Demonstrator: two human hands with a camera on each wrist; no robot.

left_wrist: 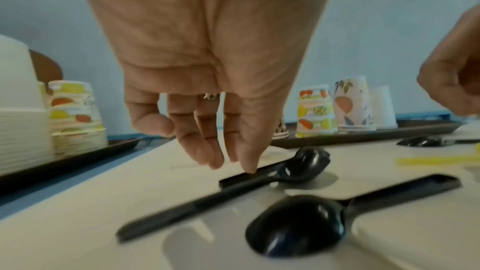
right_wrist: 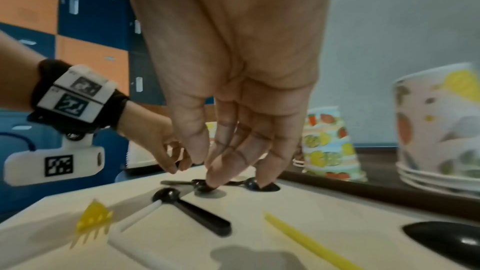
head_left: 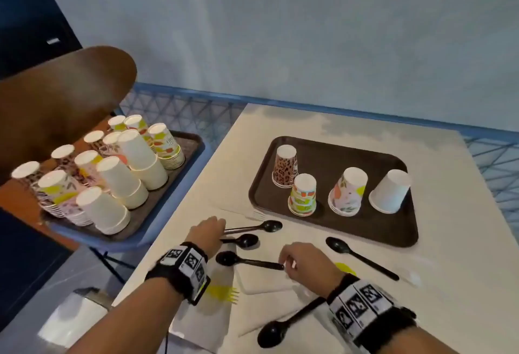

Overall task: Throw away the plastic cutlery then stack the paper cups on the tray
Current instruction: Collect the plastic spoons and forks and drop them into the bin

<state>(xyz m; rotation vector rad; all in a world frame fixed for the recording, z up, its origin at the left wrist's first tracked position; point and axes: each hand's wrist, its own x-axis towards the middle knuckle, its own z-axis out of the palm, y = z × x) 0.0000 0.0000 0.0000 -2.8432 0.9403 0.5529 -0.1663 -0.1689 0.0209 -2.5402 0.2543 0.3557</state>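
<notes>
Left hand (left_wrist: 207, 81) fingertip on spoon handle (left_wrist: 233, 180)

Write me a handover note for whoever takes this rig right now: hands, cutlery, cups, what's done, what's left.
Left hand: open, fingers touching the handle of a black spoon; nothing is lifted.
Right hand: open, hovering at the handle end of a second spoon, holding nothing.
Cutlery: those two, three more black spoons and a yellow fork lie on the table.
Cups: four upside-down cup stacks stand apart on the brown tray.
Done: nothing evident.
Left: bin all the cutlery, then combine the cups. I can't make out a bin.
</notes>
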